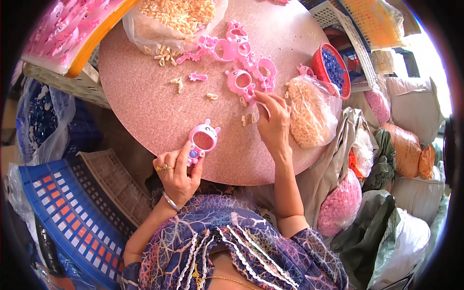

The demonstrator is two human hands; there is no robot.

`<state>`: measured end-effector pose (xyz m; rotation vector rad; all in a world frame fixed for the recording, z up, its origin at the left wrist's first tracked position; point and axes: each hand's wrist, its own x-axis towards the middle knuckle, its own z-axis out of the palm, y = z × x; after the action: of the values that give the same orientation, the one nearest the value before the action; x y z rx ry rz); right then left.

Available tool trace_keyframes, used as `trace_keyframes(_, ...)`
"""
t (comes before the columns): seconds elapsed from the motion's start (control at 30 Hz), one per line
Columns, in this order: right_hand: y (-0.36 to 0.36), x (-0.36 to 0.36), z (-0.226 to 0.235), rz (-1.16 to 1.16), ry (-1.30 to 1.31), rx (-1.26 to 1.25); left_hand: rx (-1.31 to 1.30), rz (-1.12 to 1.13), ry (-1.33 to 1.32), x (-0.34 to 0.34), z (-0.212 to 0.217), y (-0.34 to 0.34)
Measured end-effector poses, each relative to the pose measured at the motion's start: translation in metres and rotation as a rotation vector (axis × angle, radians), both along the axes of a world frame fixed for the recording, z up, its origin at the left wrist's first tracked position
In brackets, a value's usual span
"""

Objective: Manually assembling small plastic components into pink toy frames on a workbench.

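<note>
Round table (140, 104), pink speckled top. White glare (431, 53) beyond its right edge, stuffed sacks (413, 104) heaped nearby. Past the left edge, shadowed floor (115, 131) and a blue basket (72, 217).

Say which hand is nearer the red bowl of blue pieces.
Right. The right hand is left of the red bowl, a bag of cream pieces partly between; the left hand is farther left, by the near table edge.
</note>
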<state>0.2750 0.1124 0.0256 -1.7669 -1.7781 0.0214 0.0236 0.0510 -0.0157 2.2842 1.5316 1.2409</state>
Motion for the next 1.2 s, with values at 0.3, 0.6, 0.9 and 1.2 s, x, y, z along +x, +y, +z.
trace_keyframes(0.3,0.048,0.000,0.019,0.049,-0.065,0.154,0.026,-0.003,0.006,-0.003,-0.002,-0.001)
trace_keyframes(0.6,0.081,-0.062,0.005,0.472,-0.133,0.068,0.014,0.009,-0.031,0.001,-0.001,-0.009)
trace_keyframes(0.9,0.034,-0.062,0.027,0.327,0.384,-0.227,0.012,0.034,-0.066,0.002,0.003,0.002)
trace_keyframes(1.2,0.061,-0.070,0.001,0.276,-0.125,0.082,0.004,0.027,-0.069,0.002,-0.002,-0.004)
